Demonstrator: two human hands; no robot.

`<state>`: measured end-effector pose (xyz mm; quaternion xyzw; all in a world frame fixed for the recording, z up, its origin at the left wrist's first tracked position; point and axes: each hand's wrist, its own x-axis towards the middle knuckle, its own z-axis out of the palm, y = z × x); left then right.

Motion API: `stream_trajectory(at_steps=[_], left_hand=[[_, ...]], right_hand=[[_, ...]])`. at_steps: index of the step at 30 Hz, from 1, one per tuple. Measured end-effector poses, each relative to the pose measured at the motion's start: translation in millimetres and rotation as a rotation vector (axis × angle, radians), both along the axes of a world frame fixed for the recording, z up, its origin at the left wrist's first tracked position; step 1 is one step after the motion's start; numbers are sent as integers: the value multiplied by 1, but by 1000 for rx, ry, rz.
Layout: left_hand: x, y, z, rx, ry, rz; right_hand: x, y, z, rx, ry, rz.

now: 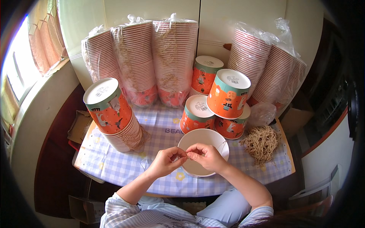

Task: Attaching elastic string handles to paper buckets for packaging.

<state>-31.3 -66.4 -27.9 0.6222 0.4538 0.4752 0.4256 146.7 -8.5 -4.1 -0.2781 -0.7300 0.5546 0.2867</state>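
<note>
Head view: I see left hand point(170, 159) and right hand point(205, 157) pinching over bucket point(201, 136), can't tell what; twine point(261, 143) rightward.

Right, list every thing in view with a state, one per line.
White bucket: upright, open-mouthed
Left hand: fingers pinched
Right hand: fingers pinched
Orange buckets: upside down, grouped
Left bucket stack: upside down, nested
Tall stacks: nested, plastic-wrapped
Cord: heaped, tangled
Clear plastic: crumpled
Checked tablecloth: spread
</note>
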Motion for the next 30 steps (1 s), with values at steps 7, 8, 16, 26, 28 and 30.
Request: stream_trajectory(at_steps=[7, 8, 16, 26, 28, 30], left_hand=[[-1, 2, -5, -11, -157, -38], [-2, 2, -5, -2, -158, -40], [-6, 3, 0, 24, -164, -17], [-12, 4, 21, 271, 341, 248], [-12, 4, 22, 340, 383, 274], [-13, 6, 20, 331, 453, 293]], right_hand=[[3, 2, -1, 256, -94, -61], [2, 3, -3, 256, -93, -61], [-4, 2, -10, -127, 120, 52], [-2, 4, -9, 37, -10, -32], [-2, 5, -10, 38, -29, -38], [-2, 5, -12, 32, -32, -38]])
